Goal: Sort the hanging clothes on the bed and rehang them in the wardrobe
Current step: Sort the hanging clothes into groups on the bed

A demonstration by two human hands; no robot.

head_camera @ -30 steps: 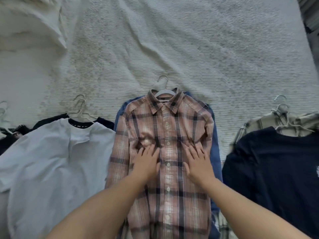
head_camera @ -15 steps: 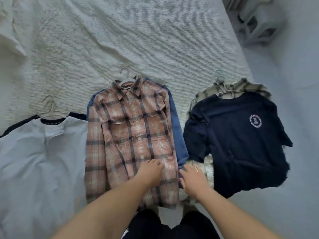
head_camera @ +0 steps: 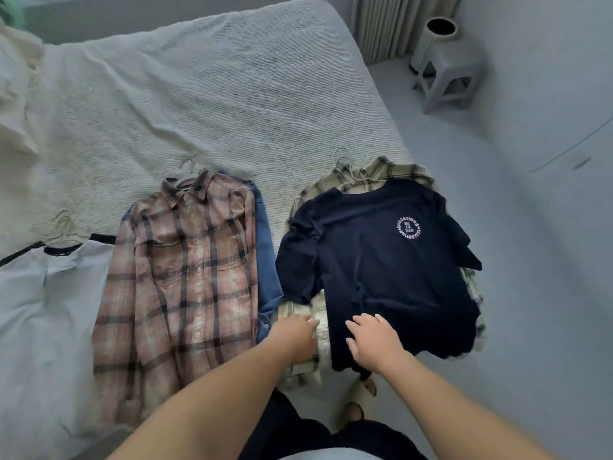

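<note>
Three piles of clothes on hangers lie along the bed's near edge. A pink plaid shirt (head_camera: pixel 179 280) lies in the middle over a blue garment (head_camera: pixel 267 260). To its right a navy T-shirt (head_camera: pixel 381 263) with a round logo covers a cream plaid shirt (head_camera: pixel 374 171). A white T-shirt (head_camera: pixel 43 310) lies at the left over a black one. My left hand (head_camera: pixel 295 338) rests flat on the cream plaid's lower edge. My right hand (head_camera: pixel 373 340) lies spread on the navy T-shirt's hem, fingers apart, gripping nothing.
The bed (head_camera: pixel 199 94) has a ribbed off-white cover and a rumpled pillow at the far left. On the floor at the right stands a small grey stool (head_camera: pixel 447 78) with a ribbed vase (head_camera: pixel 434 38) behind it. My feet show below the bed's edge.
Both hands left the pink plaid shirt's chest, slid down to its hem, then moved right onto the navy T-shirt pile. The view has swung to the right.
</note>
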